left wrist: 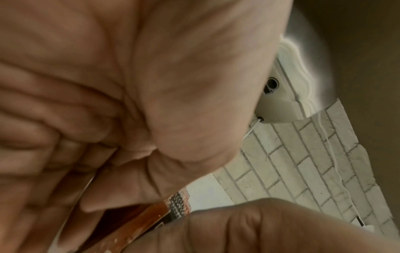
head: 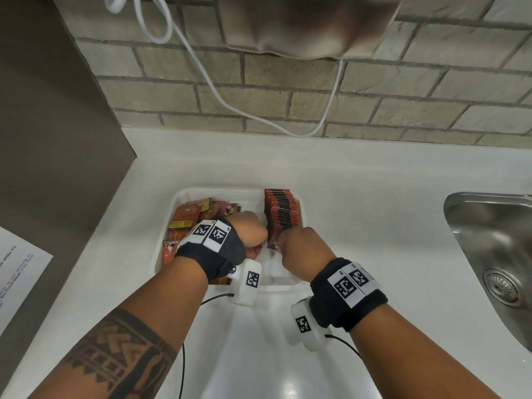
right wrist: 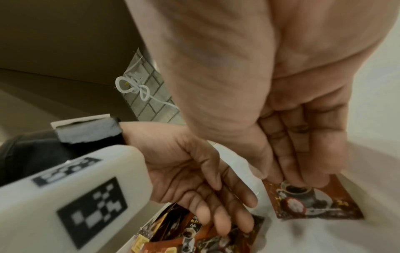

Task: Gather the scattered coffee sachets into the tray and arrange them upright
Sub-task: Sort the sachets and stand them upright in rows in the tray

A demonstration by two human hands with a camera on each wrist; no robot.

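Presently, with a sachet (right wrist: 311, 198) pinched by the right hand (head: 302, 249) and the left hand (head: 247, 231) loosely spread over the loose pile (head: 187, 217), the upright row (head: 282, 208) just beyond the right hand could be toppled if nudged.

A kitchenette or office pantry: a white countertop (head: 359, 180) runs along a grey brick-pattern wall (head: 288, 82), w/ a stainless-steel sink (head: 489, 226) & its drain set in at right. A white tray (head: 184, 197) of coffee sachets (head: 280, 211) sits on the counter, a white cable (head: 201, 67) loops down the wall, & a brown cabinet panel (head: 57, 125) closes off the left side. A printed paper sheet (head: 17, 272) lies at the counter's left edge.
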